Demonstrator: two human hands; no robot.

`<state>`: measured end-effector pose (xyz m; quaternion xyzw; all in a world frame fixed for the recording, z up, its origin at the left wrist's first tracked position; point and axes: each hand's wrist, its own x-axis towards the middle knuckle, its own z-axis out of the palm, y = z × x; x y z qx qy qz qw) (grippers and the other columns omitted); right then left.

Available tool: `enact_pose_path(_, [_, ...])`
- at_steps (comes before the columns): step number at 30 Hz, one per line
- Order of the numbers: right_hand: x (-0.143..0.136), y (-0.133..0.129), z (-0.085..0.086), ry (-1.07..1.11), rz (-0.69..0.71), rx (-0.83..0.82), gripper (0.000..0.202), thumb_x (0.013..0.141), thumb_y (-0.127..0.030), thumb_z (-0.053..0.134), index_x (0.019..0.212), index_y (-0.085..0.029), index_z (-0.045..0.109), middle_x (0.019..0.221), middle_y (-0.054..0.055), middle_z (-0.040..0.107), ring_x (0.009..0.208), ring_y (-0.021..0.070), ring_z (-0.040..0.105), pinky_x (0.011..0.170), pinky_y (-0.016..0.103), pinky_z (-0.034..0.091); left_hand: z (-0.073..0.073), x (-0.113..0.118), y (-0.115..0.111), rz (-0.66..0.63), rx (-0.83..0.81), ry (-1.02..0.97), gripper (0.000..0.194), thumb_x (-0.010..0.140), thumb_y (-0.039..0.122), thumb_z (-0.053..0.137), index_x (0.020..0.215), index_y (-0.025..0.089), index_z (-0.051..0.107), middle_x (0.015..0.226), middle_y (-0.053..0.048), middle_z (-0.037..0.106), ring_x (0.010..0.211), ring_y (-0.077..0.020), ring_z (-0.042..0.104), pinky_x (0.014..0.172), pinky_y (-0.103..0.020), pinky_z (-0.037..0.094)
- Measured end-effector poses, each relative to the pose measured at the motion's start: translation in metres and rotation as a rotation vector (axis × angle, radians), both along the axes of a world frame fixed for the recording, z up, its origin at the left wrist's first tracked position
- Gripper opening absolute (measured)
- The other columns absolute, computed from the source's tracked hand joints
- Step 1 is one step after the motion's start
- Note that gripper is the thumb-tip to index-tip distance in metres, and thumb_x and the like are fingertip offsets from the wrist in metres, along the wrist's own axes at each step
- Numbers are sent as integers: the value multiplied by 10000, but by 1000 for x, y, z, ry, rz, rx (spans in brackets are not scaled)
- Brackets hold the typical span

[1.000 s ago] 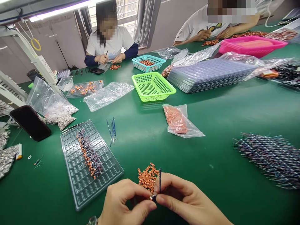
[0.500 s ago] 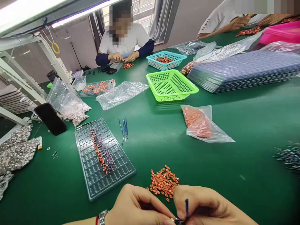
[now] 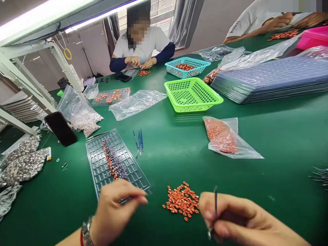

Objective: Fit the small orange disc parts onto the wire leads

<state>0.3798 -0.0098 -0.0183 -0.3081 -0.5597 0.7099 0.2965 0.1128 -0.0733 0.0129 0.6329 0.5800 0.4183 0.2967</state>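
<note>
My right hand (image 3: 230, 217) pinches a thin dark strip (image 3: 215, 201) between thumb and forefinger; it stands upright, with a small shiny bit at its lower end. Thumb and forefinger of my left hand (image 3: 119, 205) are pressed together over the near corner of a clear compartment tray (image 3: 135, 171); anything between those fingertips is too small or blurred to make out. In the tray lies a long row of small wired parts (image 3: 112, 159) with orange ends. A loose heap of orange oval pieces (image 3: 182, 200) lies on the table between my hands.
Several blue strips (image 3: 139, 141) lie beyond the tray. A bag of orange pieces (image 3: 222, 136), a green basket (image 3: 193, 95), a blue basket (image 3: 188, 66) and stacked trays (image 3: 271, 80) are farther off. A phone (image 3: 60, 128) leans at left. Two co-workers sit opposite.
My left hand has come away from my right hand and moved left, over the tray's near corner. My right hand keeps the strip and has shifted slightly right. The view has also shifted slightly.
</note>
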Motion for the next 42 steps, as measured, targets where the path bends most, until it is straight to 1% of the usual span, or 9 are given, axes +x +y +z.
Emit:
enact_pose_path(2, [10,10,-2,-88,-73,53,346,737,-562,798,706,-223,735,701,47,634,612,185,617,552,245,564,0,-30,9,147,255,320,85,854,252,689,899,256,762,816,-8,726,733,-133,663,685,-239,531])
enact_pose_path(5, [24,18,-11,-188,-139,95,271,730,-502,821,825,-256,756,846,76,685,787,251,672,707,262,600,-8,-66,20,223,279,438,71,841,229,703,880,254,757,827,-3,712,754,-147,661,716,-265,527])
enact_pose_path(9, [34,22,-25,-278,-303,90,336,703,-487,831,961,-293,737,883,64,705,844,256,686,710,215,602,-18,-81,25,203,244,519,74,846,245,694,877,266,758,808,6,691,761,-158,644,707,-280,512])
enact_pose_path(12, [33,26,-26,-322,-326,127,306,680,-489,830,880,-274,744,831,48,706,788,238,692,657,188,596,-19,-81,25,165,233,562,96,865,252,672,909,273,755,825,7,685,794,-165,626,731,-288,500])
enact_pose_path(16, [28,31,-18,-352,-341,195,282,657,-508,815,774,-259,751,757,30,708,711,208,693,624,159,579,-12,-80,23,128,210,599,108,880,241,657,942,277,738,853,13,677,828,-165,609,767,-293,483])
enact_pose_path(22, [26,34,-15,-398,-405,210,353,620,-580,799,779,-267,760,735,31,740,708,213,712,626,157,583,-8,-68,15,109,165,622,37,869,261,679,902,247,690,871,9,653,852,-167,594,779,-297,480])
enact_pose_path(29, [26,33,-16,-406,-438,235,489,600,-710,764,774,-253,750,738,47,746,711,234,720,633,191,605,-9,-57,11,75,82,606,69,886,262,628,929,247,680,877,-13,634,847,-183,604,757,-320,507])
enact_pose_path(38, [25,32,-13,-493,-364,353,515,725,-736,670,856,-239,703,805,61,743,765,274,715,674,313,612,-6,-55,12,-9,75,614,151,895,180,575,955,255,692,919,-21,612,883,-175,606,779,-315,530])
enact_pose_path(42, [20,33,-8,-508,-303,484,356,879,-569,584,830,-225,663,772,48,703,718,234,679,648,311,574,-1,-40,10,-29,204,623,130,901,176,591,987,245,661,924,-19,599,862,-153,595,753,-272,518])
